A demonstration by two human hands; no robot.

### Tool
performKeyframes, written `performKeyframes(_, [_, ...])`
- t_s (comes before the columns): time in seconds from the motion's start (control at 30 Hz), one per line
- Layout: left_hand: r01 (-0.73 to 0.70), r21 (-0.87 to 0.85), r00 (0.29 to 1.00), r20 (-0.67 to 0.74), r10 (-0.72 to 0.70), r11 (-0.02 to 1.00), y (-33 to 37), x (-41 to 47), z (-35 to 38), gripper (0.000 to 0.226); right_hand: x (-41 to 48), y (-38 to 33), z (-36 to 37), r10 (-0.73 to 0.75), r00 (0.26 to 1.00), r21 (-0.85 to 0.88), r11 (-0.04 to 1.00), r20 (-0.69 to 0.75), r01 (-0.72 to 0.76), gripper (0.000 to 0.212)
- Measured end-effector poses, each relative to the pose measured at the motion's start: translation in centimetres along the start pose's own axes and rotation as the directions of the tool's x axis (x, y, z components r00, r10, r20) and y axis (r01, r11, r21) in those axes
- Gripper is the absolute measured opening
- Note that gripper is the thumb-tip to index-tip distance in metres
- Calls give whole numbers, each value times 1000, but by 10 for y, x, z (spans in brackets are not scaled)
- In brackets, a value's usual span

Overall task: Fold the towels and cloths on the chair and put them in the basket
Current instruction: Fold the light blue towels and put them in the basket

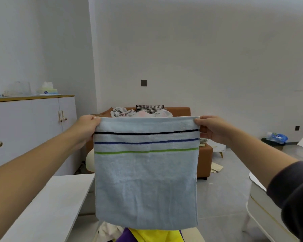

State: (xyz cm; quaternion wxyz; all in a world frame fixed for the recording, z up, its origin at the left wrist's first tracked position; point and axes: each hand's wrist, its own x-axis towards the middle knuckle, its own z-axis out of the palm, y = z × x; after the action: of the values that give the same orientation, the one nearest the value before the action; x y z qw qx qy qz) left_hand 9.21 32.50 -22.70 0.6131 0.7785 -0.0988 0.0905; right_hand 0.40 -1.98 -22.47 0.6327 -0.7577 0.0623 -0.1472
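A light blue towel with black, blue and green stripes hangs flat in front of me, held up by its top edge. My left hand pinches the top left corner and my right hand pinches the top right corner. Below the towel's bottom edge, yellow and purple cloths and a beige cloth show at the frame's bottom. More crumpled patterned cloths lie on the brown sofa behind the towel. No basket is in view.
A white table stands at the lower left, and a white cabinet with a tissue box lies beyond it. A round white table is at the lower right. Grey floor runs between.
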Motion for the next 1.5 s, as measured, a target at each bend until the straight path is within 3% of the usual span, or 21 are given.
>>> performKeyframes(0.17, [-34,210,994,-94,55,977,-22,13,13,20,19,25,12,45,995,-83,995,-87,-52,12])
performKeyframes(0.33, [-95,103,988,-115,107,990,-15,18,11,32,25,21,13,-64,987,2,998,-150,65,14])
performKeyframes(0.53, [-194,4,980,-32,194,981,-25,-27,-3,22,-19,32,12,-102,984,87,990,-146,115,14])
performKeyframes(0.67, [-137,-60,990,-24,136,989,-61,-84,-6,22,-70,74,20,-61,992,78,994,-112,70,14])
performKeyframes(1.0, [155,-3,988,17,-155,988,-191,-179,8,22,-149,205,41,185,982,87,980,-45,-180,14])
performKeyframes(1.37, [201,7,972,-128,-199,980,-235,-144,48,26,-102,254,73,198,954,64,980,-224,-188,20])
performKeyframes(1.5, [160,5,967,-200,-156,987,-250,-119,64,26,-74,270,79,188,947,92,981,-260,-170,20])
